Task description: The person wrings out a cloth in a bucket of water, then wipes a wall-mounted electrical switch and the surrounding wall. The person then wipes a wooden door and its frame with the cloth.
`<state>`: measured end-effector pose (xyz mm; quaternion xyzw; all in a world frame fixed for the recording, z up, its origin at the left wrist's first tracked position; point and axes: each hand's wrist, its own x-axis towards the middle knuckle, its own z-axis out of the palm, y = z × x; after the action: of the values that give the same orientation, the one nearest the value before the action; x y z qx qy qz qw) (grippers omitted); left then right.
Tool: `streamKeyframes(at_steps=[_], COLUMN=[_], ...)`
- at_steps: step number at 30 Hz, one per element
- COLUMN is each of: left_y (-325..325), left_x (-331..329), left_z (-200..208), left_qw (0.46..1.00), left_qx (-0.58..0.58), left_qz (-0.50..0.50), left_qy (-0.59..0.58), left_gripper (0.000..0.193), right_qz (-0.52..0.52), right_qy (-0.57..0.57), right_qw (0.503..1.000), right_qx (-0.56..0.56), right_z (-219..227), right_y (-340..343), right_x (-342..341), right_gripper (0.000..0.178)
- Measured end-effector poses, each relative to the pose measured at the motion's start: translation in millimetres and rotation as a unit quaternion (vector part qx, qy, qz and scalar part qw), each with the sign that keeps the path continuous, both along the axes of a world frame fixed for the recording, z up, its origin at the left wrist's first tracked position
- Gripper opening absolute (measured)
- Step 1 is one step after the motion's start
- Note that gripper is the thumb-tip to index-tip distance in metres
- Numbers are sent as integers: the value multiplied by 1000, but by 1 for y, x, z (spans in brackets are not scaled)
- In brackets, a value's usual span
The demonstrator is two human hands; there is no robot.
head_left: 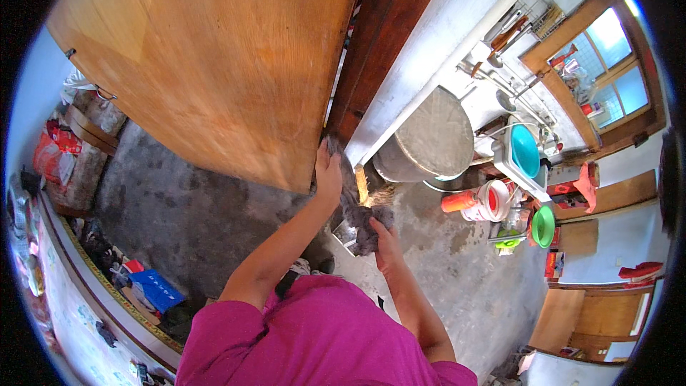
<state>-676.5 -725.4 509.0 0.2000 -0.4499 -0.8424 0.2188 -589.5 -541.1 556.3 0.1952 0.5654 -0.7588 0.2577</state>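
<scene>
A dark grey rag (349, 189) stretches between my two hands at the foot of the brown door frame (361, 93). My left hand (329, 171) grips its upper end against the frame, beside the lower edge of the wooden door (214, 64). Lower and to the right, my right hand (387, 244) is closed round the bunched end of the cloth. Just behind the rag show a pale wooden piece and straw-coloured bristles (381, 196), perhaps a broom. A shiny metal-like thing (346, 234) lies partly hidden under the cloth.
A large round-lidded grey vat (434, 136) stands right of the white wall edge. Beyond it are a white bucket (487, 201), a teal basin (525, 151) in a sink and a green basin (543, 226). On the left, a blue box (156, 290) lies on the floor among clutter.
</scene>
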Motion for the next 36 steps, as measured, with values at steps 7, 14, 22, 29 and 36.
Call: streamKeyframes(at_steps=[7, 14, 22, 29, 36], left_y=[-12, -10, -18, -13, -20], left_x=[-13, -39, -12, -8, -17], left_z=[204, 151, 20, 41, 121], left_qw=[845, 835, 893, 963, 918], left_qx=[-426, -511, -444, -255, -347], left_qz=[64, 107, 26, -14, 24], left_qy=[315, 174, 73, 90, 188], left_gripper=[75, 64, 56, 58, 63], right_qz=[-2, 22, 39, 7, -17], right_qy=[48, 56, -57, -33, -23], right_qw=[995, 996, 997, 999, 998], right_qx=[-83, -60, -29, -3, -48], right_z=[46, 71, 5, 4, 18], right_y=[-25, -39, -14, -25, -31], right_x=[2, 2, 4, 3, 14], right_gripper=[37, 34, 27, 28, 30])
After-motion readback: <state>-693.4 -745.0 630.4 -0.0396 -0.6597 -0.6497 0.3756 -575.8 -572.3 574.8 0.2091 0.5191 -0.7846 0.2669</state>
